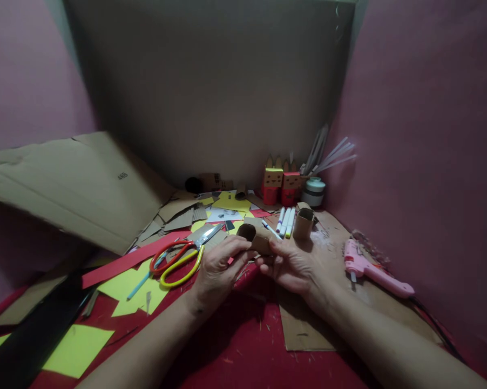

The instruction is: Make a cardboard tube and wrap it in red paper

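Note:
Above the front of the work area, a small curved brown cardboard piece is held between my two hands. My left hand pinches its left side, where a dark rounded hollow shows. My right hand grips the right edge between thumb and fingers, palm partly turned up. Whether the hollow and the flat face are one piece, I cannot tell. Left of my left hand lie scissors with red and yellow handles, blades pointing up and right. A short cardboard tube stands upright behind my right hand.
A pink glue gun rests on a cardboard sheet at right. Several markers lie near two cardboard figures and a white jar. Yellow paper, a red strip and a large cardboard flap occupy the left.

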Tool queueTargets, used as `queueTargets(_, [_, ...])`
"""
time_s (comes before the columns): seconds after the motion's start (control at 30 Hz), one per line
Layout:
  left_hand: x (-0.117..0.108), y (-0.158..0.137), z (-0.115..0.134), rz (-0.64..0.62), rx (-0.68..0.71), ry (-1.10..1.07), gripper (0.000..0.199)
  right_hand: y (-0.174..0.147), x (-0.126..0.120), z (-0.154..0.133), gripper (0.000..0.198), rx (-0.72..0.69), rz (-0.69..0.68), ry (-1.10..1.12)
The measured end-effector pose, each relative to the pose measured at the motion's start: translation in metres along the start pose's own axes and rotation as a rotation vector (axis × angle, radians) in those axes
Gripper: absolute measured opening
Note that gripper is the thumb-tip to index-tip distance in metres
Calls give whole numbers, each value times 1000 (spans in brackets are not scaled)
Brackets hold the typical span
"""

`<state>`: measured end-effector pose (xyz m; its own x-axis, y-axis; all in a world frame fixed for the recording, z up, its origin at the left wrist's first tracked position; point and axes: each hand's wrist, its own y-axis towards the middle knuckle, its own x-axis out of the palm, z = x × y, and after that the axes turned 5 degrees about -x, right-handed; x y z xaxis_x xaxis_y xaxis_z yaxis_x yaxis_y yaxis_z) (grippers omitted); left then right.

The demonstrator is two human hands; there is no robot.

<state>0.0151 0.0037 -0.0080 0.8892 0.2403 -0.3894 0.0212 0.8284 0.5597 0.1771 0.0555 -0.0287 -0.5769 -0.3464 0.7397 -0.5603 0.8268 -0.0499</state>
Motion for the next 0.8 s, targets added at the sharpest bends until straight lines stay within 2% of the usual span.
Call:
queueTargets(0.13, [4, -5, 0, -15, -10, 32, 8, -4, 3, 5, 36, 74, 18, 61])
queueTargets(0.23, [4, -6, 6, 9, -31, -18, 11, -5, 5, 4, 35, 49, 44, 89])
queueTargets(0.3, [-6, -4, 10, 50, -68, -57, 14, -5, 5, 1, 34, 1, 80, 98])
queueTargets(0.37, [-26, 0, 8, 77, -139, 10, 19, -4, 3, -1, 31, -17, 111, 96])
queueTargets(0.4, [-39, 2, 4, 86, -173, 123, 21, -3, 2, -2, 29, -16, 122, 92])
queueTargets(0.5, [-77, 2, -23, -53, -264, 690, 25, 0, -1, 0, 27, -9, 141, 86])
queueTargets(0.63, [-102, -3, -62, -147, -308, 763, 12, -2, 1, 1, 27, 10, 158, 117])
queueTargets(0.73, [-105, -5, -73, -117, -319, 746, 14, -5, 6, -1, 29, 23, 163, 177])
queueTargets(0.8, [-107, -4, -71, -38, -327, 636, 18, -6, 8, -3, 29, 33, 157, 211])
